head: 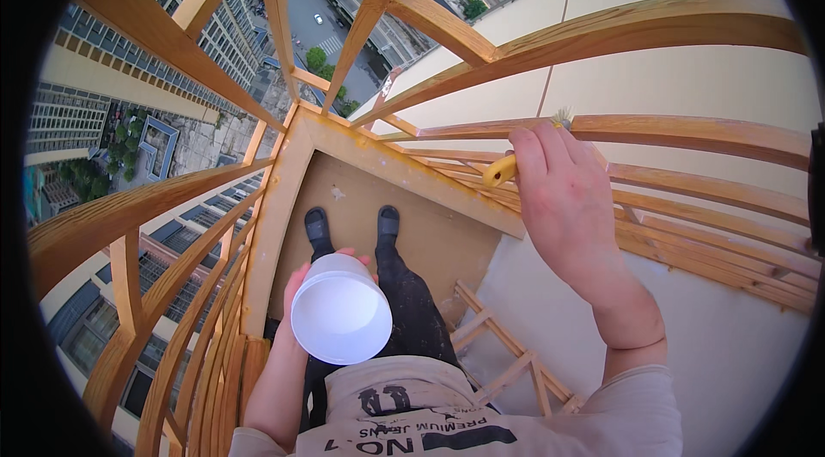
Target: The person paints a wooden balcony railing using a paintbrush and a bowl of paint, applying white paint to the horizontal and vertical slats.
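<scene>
My right hand [566,192] grips a paintbrush [500,170] with a yellow handle. Its pale bristles stick out past my fingers, at a wooden slat [683,129] of the lattice on the right; whether they touch it is hard to tell. Low in front of my body, my left hand [296,284] is wrapped around a white plastic tub [341,318]. The tub's mouth faces up towards me, and its inside looks white; I cannot make out how much liquid it holds.
Wooden lattice bars [155,199] rise on the left and ahead, with a street [322,25] far below. A ledge [387,160] frames the brown floor [348,186] under my feet. Beside my right leg stands a wooden frame [509,347], near a pale wall [644,328].
</scene>
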Motion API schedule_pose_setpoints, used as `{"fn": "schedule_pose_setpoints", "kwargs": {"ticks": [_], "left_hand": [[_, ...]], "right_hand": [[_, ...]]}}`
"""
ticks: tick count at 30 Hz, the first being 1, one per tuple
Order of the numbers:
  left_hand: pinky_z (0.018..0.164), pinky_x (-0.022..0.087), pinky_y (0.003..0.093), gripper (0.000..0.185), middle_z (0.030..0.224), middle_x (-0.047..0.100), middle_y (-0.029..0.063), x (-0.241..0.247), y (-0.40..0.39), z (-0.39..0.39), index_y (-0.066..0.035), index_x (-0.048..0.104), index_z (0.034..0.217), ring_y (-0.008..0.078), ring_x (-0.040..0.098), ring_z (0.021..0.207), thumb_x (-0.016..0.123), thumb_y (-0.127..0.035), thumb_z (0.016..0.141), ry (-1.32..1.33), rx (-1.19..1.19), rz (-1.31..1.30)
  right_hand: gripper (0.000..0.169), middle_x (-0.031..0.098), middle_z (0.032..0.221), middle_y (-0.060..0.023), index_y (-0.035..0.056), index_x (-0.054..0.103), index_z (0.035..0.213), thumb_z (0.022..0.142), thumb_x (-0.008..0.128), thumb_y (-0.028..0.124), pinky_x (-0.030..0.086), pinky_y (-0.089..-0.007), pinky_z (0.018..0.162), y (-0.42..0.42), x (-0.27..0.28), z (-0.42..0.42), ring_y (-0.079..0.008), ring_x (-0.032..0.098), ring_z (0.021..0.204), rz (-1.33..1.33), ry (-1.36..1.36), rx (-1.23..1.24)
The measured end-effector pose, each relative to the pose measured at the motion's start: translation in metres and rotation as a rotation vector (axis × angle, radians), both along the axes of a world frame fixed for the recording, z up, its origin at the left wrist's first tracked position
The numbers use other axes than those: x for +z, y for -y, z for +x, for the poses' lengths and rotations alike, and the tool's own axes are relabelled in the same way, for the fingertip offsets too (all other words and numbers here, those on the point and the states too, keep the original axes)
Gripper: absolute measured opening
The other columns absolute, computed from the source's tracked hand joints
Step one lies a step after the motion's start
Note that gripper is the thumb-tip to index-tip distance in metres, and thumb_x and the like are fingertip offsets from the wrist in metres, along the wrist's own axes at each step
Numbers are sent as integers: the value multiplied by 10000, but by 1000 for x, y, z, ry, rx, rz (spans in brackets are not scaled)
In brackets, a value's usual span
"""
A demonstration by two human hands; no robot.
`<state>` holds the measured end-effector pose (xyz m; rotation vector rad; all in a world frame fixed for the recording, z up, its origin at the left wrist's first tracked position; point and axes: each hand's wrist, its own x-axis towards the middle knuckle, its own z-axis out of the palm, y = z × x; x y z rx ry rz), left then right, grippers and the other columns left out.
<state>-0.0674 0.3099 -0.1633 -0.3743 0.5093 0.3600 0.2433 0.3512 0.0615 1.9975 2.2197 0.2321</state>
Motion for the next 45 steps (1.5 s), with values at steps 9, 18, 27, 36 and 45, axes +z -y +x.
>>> {"fn": "schedule_pose_setpoints", "kwargs": {"ticks": [9,18,27,36,45], "left_hand": [[1006,558,630,729,1514,527,212,2,1,3,-76,460,1538,501,513,1377,551,-553,994,60,-89,154],[991,573,613,764,1528,512,213,4,-1,-3,-74,441,1543,501,514,1378,562,-581,985,55,-87,137],[954,597,599,712,1513,522,214,16,-5,1,-67,449,1529,479,523,1369,482,-569,1025,67,-52,121],[932,604,598,704,1503,525,220,27,-3,4,-61,434,1541,477,523,1368,440,-561,1046,34,-44,40],[924,607,608,686,1502,524,219,26,6,7,-61,447,1521,470,535,1351,430,-558,1050,58,-6,21]], "right_hand": [[226,720,1042,-144,-1,701,1006,816,781,90,576,-353,709,30,23,16,-255,702,836,144,-127,265],[250,714,1000,-111,8,716,1046,810,761,80,575,-356,666,56,-23,6,-253,697,785,45,-266,260],[192,686,1105,-142,-24,704,1000,857,756,92,566,-352,649,46,-62,17,-255,698,787,142,-235,32],[213,685,954,-126,18,621,1042,898,774,58,568,-386,702,29,-73,15,-308,691,804,81,-419,-15],[367,612,904,-109,31,585,1182,837,692,-36,503,-404,685,1,65,13,-285,588,760,418,-89,-21]]}}
